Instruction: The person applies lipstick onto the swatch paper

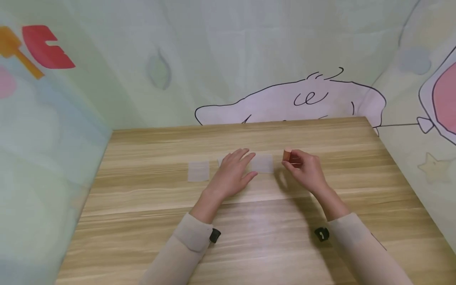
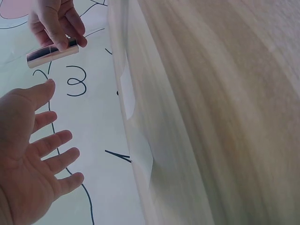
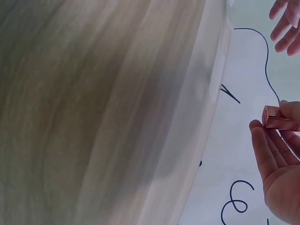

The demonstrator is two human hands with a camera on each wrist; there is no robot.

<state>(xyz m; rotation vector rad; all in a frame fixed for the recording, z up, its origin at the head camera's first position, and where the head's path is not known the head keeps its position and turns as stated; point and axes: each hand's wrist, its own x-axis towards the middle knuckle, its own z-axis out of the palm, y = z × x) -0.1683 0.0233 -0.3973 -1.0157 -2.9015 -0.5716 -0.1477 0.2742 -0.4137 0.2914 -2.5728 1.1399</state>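
Note:
My right hand (image 1: 309, 171) pinches a shiny rose-gold lipstick tube (image 1: 286, 154) between thumb and fingers, held above the table. In the left wrist view the lipstick tube lies nearly level, with a seam around it. My left hand (image 1: 228, 176) is spread with fingers apart and holds nothing; it hovers over the row of thin white squares. The left square (image 1: 198, 171) lies fully in sight, and the right square (image 1: 263, 164) shows beside the left fingertips. Most of the middle square (image 1: 220, 162) is hidden behind the left hand.
The wood-grain table (image 1: 149, 237) reaches back to a pale curtain (image 1: 213, 51) with cartoon drawings. Similar printed cloth hangs along the left and right sides. Dark straps or devices (image 1: 215, 235) sit at both sleeve cuffs.

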